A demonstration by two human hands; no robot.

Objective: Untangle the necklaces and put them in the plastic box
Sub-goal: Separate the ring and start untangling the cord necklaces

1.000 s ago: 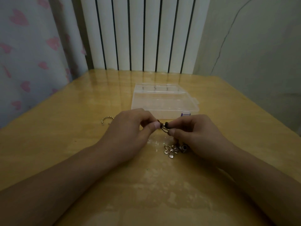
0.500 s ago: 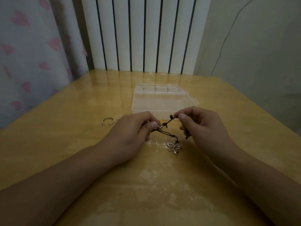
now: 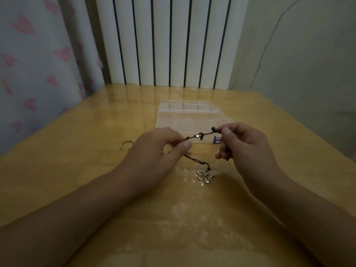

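Note:
A dark cord necklace (image 3: pixel 200 136) is stretched between my two hands just above the wooden table (image 3: pixel 77 170). My left hand (image 3: pixel 159 151) pinches the cord between thumb and forefinger. My right hand (image 3: pixel 242 145) pinches the cord's beaded end at thumb and fingertip. A loop of the cord hangs down from my left hand to a silver flower pendant (image 3: pixel 205 175) lying on the table. The clear plastic box (image 3: pixel 189 120) sits closed right behind my hands, with a purple latch (image 3: pixel 217 140) at its front.
A small gold ring-like piece (image 3: pixel 126 144) lies on the table left of my left hand. A white radiator stands behind the table's far edge, a curtain with pink hearts hangs on the left, and a plain wall is on the right.
My hands have moved apart, the right one rising to the right, drawing the cord out taut. The flower pendant has slid a little to the right on the table.

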